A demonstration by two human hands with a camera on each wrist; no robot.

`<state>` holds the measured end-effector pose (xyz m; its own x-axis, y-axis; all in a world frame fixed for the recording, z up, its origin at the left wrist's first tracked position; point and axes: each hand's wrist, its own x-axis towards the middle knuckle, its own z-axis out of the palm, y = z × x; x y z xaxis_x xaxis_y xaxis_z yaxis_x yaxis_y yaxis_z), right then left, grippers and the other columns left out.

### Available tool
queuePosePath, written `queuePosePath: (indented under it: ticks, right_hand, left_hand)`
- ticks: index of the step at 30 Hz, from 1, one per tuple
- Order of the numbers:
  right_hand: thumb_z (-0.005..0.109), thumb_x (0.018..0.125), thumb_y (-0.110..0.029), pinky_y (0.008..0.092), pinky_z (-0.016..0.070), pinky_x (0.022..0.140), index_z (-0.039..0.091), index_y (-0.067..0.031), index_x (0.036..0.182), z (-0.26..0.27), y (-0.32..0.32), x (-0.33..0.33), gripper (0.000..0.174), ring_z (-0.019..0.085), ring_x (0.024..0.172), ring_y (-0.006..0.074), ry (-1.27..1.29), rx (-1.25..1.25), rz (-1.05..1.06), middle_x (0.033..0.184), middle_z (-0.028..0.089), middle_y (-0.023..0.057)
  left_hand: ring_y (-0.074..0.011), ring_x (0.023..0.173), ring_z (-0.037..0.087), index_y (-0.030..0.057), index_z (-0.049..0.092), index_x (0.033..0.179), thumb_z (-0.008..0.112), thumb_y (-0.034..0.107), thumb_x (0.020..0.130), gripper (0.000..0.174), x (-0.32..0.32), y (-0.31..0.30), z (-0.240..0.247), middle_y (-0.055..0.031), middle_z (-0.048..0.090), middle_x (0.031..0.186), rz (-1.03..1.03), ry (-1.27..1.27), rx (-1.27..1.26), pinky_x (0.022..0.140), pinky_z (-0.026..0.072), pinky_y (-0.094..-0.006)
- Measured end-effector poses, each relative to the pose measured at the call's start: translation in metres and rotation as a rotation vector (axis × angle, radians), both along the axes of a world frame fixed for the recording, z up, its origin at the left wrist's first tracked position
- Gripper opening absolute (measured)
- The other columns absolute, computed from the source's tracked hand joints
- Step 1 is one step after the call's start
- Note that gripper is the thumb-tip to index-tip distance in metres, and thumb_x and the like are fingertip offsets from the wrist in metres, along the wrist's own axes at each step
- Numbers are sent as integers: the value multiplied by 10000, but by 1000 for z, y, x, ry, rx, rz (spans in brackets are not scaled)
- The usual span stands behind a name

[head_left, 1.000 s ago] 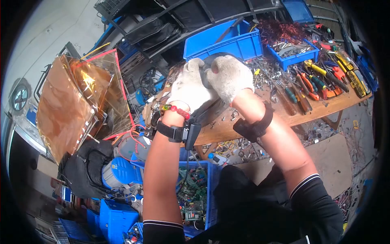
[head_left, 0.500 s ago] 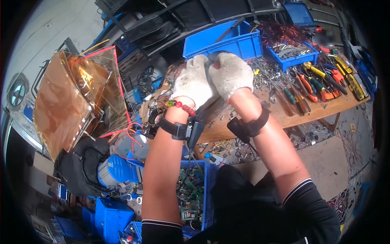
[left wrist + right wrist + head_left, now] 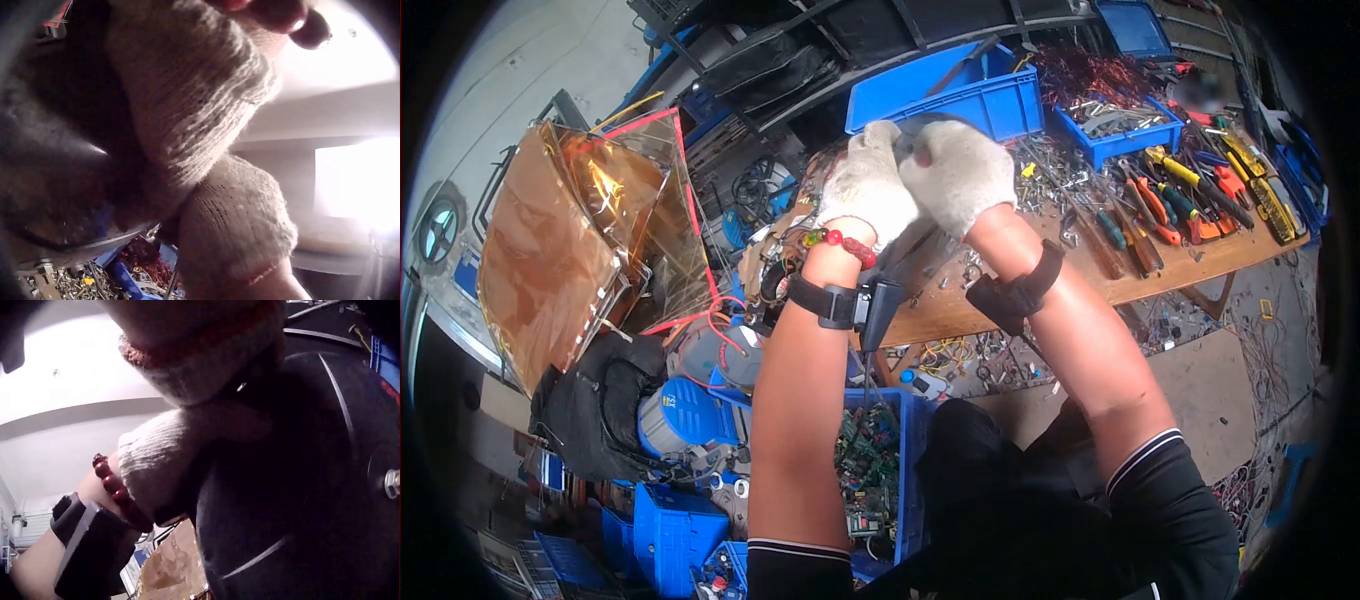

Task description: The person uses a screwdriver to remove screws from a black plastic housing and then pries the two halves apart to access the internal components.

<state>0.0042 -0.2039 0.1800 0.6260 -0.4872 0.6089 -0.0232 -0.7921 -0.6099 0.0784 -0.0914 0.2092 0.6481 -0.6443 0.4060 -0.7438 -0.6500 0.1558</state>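
Note:
Both hands wear white knitted gloves and are held close together over the wooden table. Between them is a big dark, rounded object (image 3: 300,481) with pale scratches and a metal nut (image 3: 392,483) on its face. In the head view only a dark strip of it shows past the gloves. My left hand (image 3: 868,185) grips it from the left, a beaded bracelet (image 3: 840,242) at the wrist. On the other side my right hand (image 3: 962,178) holds it with curled fingers. Seen from the left wrist, its dark shell (image 3: 56,175) fills the left side; most fingertips are hidden.
Beyond the hands stands a blue bin (image 3: 1000,105). Right of it, a smaller blue tray (image 3: 1135,147) holds metal scraps. Pliers (image 3: 1155,215), screwdrivers and loose screws lie along the wooden table (image 3: 1090,287). Below sits a crate (image 3: 913,470) of circuit boards; amber sheets (image 3: 545,260) lean at left.
The gloved hands stay on the dark object, shifting only slightly. The right hand's glove has turned a little, and the camera view has drifted slightly.

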Motion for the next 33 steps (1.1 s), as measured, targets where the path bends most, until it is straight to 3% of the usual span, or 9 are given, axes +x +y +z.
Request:
queuePosePath:
  ticks: [3, 6, 11, 17, 21, 24, 26, 31, 33]
  right_hand:
    - [632, 862, -335, 442, 574, 856, 765, -94, 893, -2, -6, -3, 277, 720, 960, 364, 4, -58, -5, 1004, 744, 164]
    - [668, 854, -297, 447, 554, 891, 738, -85, 1011, -24, -31, 4, 273, 705, 980, 370, -184, 178, 40, 992, 741, 151]
    - [696, 845, -286, 436, 550, 896, 715, -78, 1073, -45, -42, -4, 310, 708, 984, 366, -286, 268, 68, 995, 739, 147]
    - [723, 867, -305, 363, 556, 823, 755, -59, 1004, -58, -59, -37, 283, 725, 874, 259, -223, 379, 124, 915, 752, 138]
    - [705, 918, -273, 340, 536, 684, 742, -5, 892, -51, -72, -67, 272, 685, 683, 177, -389, 631, 87, 751, 722, 97]
    - [708, 925, -259, 312, 524, 622, 736, -9, 882, -56, -82, -67, 256, 670, 625, 141, -418, 427, -31, 718, 706, 73]
    - [706, 937, -283, 282, 501, 546, 733, -17, 887, -48, -79, -73, 272, 653, 584, 115, -570, 699, 114, 698, 684, 48]
    - [678, 1007, -341, 278, 548, 504, 698, -11, 996, -38, -71, -66, 331, 665, 579, 151, -818, 768, 219, 784, 678, 72]
    - [681, 1016, -349, 310, 583, 526, 678, 12, 1002, -30, -58, -59, 362, 681, 602, 178, -999, 964, 304, 821, 686, 95]
  left_hand:
    - [-414, 1247, 607, 58, 476, 1394, 840, 367, 697, 845, 2, 0, 3, -253, 586, 1360, 31, 25, -27, 1059, 490, -430]
    - [-393, 1248, 596, 50, 475, 1397, 859, 318, 593, 931, -3, 8, 11, -238, 592, 1340, 6, 115, 4, 1056, 488, -411]
    - [-372, 1243, 593, 38, 497, 1386, 871, 297, 578, 927, 9, 17, 10, -225, 597, 1322, -29, 106, -48, 1060, 480, -398]
    - [-330, 1204, 607, 14, 514, 1363, 895, 254, 569, 913, 26, 26, 1, -194, 620, 1259, -118, 65, -119, 1052, 474, -373]
    - [-327, 1185, 621, 19, 507, 1384, 893, 240, 589, 911, 26, 28, 3, -185, 636, 1251, -114, 108, -117, 1050, 479, -377]
    - [-324, 1218, 603, 21, 500, 1397, 892, 254, 595, 922, 27, 30, 3, -191, 619, 1285, -133, 118, -110, 1067, 463, -378]
    - [-323, 1249, 583, 21, 492, 1404, 890, 269, 596, 935, 23, 31, 5, -194, 601, 1313, -147, 153, -105, 1090, 443, -377]
    - [-330, 1258, 576, 13, 477, 1417, 893, 282, 584, 969, 23, 34, 2, -198, 597, 1314, -152, 140, -93, 1105, 431, -374]
    - [-332, 1256, 577, 16, 477, 1412, 895, 285, 582, 967, 23, 34, 3, -198, 601, 1303, -157, 131, -100, 1106, 430, -375]
